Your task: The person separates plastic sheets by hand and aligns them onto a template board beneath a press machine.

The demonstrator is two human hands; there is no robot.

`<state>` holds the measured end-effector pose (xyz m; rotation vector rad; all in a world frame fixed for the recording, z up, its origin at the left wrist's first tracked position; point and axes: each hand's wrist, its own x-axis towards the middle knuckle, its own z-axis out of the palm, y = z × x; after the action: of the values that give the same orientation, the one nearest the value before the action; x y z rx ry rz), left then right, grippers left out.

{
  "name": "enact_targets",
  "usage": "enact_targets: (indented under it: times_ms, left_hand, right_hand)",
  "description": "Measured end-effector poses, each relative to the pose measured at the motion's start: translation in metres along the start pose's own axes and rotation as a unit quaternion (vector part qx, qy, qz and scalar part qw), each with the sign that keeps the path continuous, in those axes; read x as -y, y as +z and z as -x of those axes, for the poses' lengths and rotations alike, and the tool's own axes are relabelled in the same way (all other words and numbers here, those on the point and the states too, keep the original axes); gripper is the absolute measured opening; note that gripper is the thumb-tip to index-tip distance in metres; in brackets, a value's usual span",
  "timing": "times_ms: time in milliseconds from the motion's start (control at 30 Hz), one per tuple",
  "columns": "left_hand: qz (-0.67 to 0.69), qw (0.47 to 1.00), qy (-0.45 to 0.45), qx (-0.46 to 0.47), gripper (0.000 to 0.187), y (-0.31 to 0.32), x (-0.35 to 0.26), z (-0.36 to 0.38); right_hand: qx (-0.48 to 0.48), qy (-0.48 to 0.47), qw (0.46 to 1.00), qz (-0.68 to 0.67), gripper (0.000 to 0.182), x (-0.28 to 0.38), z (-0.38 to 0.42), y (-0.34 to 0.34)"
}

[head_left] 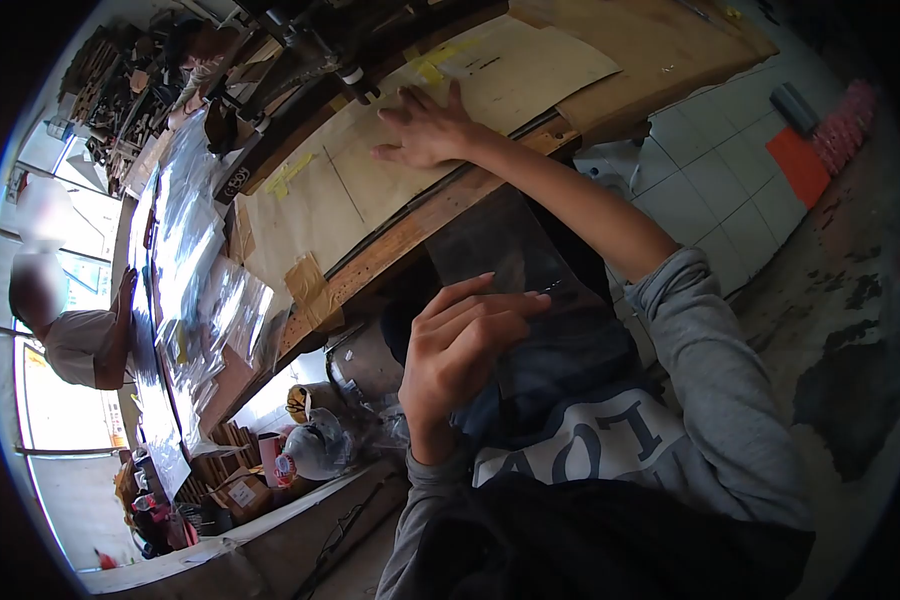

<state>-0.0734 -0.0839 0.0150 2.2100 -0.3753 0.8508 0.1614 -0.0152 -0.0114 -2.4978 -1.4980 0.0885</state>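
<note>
My left hand (460,340) is raised in front of my body with its fingers closed on a clear plastic sheet (490,235). The sheet hangs over my lap, by the table's front edge, and dark cloth shows through it. Farther off, my right hand (425,128) lies with fingers spread on a pale yellowish board (380,185) covering the tabletop. Thin lines and strips of yellow tape (290,175) mark this board. Just beyond my right fingertips stands the dark machine's metal end (355,80).
A heap of shiny clear plastic sheets (185,200) covers the table's left part. Another person (85,345) is beside it. Scrap pieces (135,100) pile up behind. Below are a box (240,495) and a plastic bag (320,445). An orange sheet (798,165) lies right.
</note>
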Motion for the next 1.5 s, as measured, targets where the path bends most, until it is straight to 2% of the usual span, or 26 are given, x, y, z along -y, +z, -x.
enact_targets:
  times_ms: [667, 867, 1433, 1500]
  left_hand:
    - [0.010, 0.999, -0.025, 0.021, 0.010, -0.005, 0.013, 0.005]
    - [0.007, 0.999, -0.025, 0.033, 0.013, -0.009, 0.015, 0.001]
    - [0.026, 0.998, -0.032, 0.044, 0.021, -0.006, 0.023, 0.002]
    - [0.024, 0.998, -0.036, 0.044, 0.015, -0.006, 0.024, 0.000]
  right_hand:
    - [-0.004, 0.007, 1.000, 0.001, 0.083, -0.001, -0.007, 0.001]
    - [-0.040, 0.001, 0.999, -0.001, 0.086, -0.002, -0.007, 0.002]
    - [-0.065, -0.007, 0.998, 0.018, 0.084, -0.010, -0.002, -0.003]
    - [-0.065, -0.007, 0.998, 0.020, 0.084, -0.010, -0.002, -0.003]
